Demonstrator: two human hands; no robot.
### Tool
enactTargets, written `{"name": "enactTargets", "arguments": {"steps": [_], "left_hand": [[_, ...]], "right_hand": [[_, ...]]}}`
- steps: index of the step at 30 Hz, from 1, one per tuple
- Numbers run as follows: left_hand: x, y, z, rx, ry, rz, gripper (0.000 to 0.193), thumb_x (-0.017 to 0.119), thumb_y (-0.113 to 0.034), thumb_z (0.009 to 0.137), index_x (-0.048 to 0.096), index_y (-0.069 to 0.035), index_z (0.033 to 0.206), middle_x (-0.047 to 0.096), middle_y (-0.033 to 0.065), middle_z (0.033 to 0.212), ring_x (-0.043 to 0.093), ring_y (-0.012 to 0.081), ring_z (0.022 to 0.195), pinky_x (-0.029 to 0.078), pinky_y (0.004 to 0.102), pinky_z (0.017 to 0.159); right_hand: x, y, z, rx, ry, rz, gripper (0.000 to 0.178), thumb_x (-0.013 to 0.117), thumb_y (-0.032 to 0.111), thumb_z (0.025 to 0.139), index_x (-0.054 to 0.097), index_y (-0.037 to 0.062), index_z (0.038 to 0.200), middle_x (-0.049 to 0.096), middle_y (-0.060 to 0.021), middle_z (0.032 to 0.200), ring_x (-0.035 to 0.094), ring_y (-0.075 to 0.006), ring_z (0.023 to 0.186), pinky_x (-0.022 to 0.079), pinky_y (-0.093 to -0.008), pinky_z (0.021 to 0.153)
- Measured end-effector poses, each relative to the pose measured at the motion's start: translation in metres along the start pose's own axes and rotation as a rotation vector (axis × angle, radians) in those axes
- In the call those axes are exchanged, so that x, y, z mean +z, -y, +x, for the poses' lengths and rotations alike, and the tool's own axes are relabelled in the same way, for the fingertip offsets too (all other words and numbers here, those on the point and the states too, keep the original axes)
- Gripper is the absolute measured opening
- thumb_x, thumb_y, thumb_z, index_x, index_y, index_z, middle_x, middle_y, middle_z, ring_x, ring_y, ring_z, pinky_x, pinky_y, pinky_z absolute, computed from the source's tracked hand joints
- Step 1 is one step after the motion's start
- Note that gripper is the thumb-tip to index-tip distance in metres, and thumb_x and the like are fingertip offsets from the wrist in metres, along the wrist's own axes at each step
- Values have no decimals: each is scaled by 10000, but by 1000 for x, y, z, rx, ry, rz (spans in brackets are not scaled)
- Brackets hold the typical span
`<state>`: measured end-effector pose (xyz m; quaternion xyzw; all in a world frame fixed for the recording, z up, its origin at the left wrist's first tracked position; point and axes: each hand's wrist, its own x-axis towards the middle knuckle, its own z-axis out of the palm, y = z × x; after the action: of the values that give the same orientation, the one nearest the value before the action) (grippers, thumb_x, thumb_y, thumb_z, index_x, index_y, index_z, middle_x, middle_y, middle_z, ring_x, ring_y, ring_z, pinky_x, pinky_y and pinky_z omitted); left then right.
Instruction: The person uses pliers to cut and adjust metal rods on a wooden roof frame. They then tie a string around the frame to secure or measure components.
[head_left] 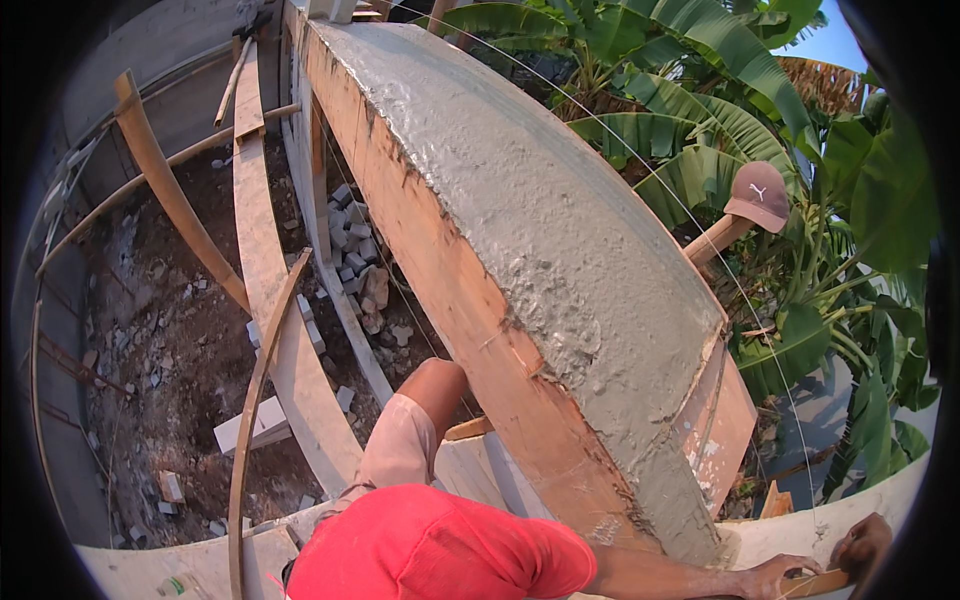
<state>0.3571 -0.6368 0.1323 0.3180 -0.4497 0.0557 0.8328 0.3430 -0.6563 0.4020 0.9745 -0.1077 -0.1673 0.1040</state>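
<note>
Across the lower edge lies my red-sleeved upper body, with one bent bare knee beside the formwork. My left arm stretches to the lower right. There my left hand (775, 577) is closed on the near end of a narrow wooden piece (818, 583). My right hand (862, 545), dark and close to the right rim, is closed at its other end; the forearm is out of view. Both hands are beside the low end of a long sloping strip of wet grey concrete (560, 230). Its surface is smooth higher up and lumpy around the middle.
A wooden formwork board (470, 290) edges the concrete's left side. A taut string (640, 160) crosses over it. A brown cap (758, 197) hangs on a post (715, 240). Banana plants (690, 120) grow at right. On the left, planks (270, 260) span a deep pit with rubble (350, 235).
</note>
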Motion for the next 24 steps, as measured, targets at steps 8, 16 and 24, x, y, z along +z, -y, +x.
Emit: {"name": "enactTargets", "arguments": {"steps": [8,16,24], "left_hand": [[6,0,0,21,-14,-4,866,862,-291,576,586,-55,1362,623,156,1279,578,284,1199,433,403,1056],[9,0,-3,53,-26,-5,893,870,-325,561,598,-38,1361,627,173,1323,581,304,1253,424,418,1099],[3,-5,-5,76,-19,-44,923,883,-331,539,605,-7,1358,621,193,1369,572,328,1306,405,433,1146]], "right_hand": [[0,-1,4,-371,-316,-486,63,783,176,767,793,115,756,773,-170,791,747,-290,717,585,-382,686],[25,-8,23,-138,-336,-655,131,742,203,766,768,79,796,758,-192,814,731,-311,766,564,-412,727],[32,-3,26,-52,-307,-724,205,700,231,765,744,43,836,743,-214,837,715,-333,815,544,-442,768]]}}
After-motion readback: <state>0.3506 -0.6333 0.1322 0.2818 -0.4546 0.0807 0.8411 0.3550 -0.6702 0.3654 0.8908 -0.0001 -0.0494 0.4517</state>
